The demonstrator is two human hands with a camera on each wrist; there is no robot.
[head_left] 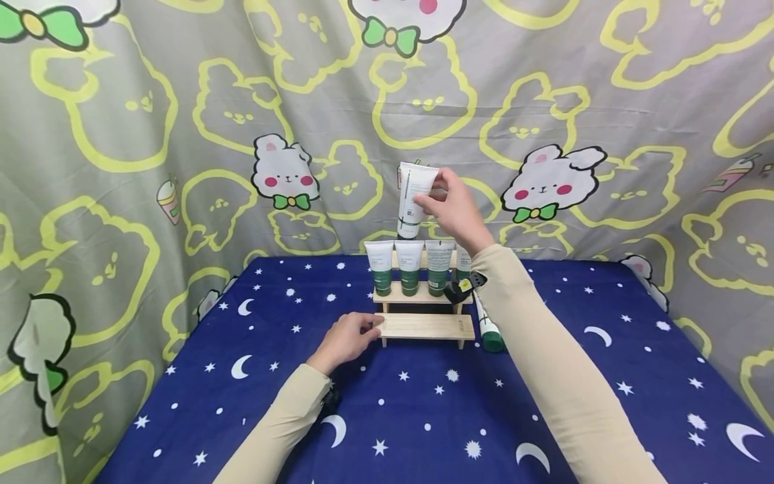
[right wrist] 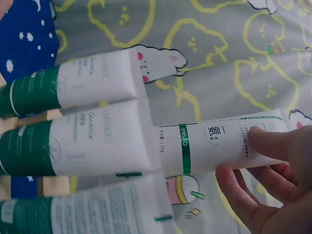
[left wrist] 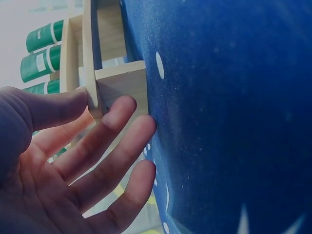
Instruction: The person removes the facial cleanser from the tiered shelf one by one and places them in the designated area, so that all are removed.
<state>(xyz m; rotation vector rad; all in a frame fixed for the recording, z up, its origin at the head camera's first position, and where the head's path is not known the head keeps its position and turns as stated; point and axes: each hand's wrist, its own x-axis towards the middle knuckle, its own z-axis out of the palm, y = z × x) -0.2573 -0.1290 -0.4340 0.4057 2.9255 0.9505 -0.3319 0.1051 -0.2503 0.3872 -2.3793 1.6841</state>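
Note:
Up behind the tiered wooden display stand, my right hand pinches a white squeeze tube near its flat end, cap end down. In the right wrist view, thumb and fingers lie on either side of that tube. My left hand pinches the left end of the lowest step; the left wrist view shows the thumb on its edge and the other fingers spread below. Several white-and-green tubes stand cap down on the middle step, the rightmost partly hidden by my right wrist.
Another white tube with a green cap lies on the table right of the stand, partly behind my right sleeve. A dark blue cloth with moons and stars covers the table. A patterned grey curtain hangs close behind.

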